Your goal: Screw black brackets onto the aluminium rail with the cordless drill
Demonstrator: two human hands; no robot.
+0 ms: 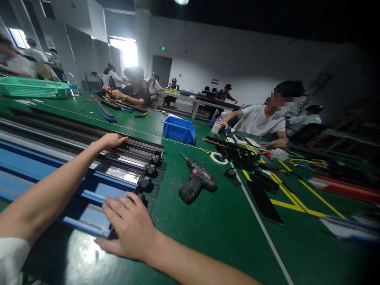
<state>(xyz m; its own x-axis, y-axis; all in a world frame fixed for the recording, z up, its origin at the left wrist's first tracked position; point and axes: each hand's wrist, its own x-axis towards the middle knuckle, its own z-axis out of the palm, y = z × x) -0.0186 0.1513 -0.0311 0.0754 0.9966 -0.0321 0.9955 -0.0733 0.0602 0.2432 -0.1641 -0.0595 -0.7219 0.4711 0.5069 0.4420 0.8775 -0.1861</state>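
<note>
A row of long metal rails, black at the back and blue at the front, lies side by side on the green table. My left hand rests on the far black rails, its fingers stretched out to the right and partly hidden. Over the end of the nearest blue rail is my right hand, palm down with fingers spread. Its thumb lies by the rail's near edge, the fingers across the top. Black end fittings with flat tabs stick out from the rail ends, some covered by my right hand.
Right of the rails lies a cordless drill. Behind it stand a blue bin and a white tape ring. A dark flat panel, wires and small parts cover the right side. A green basket is far left; co-workers sit across the table.
</note>
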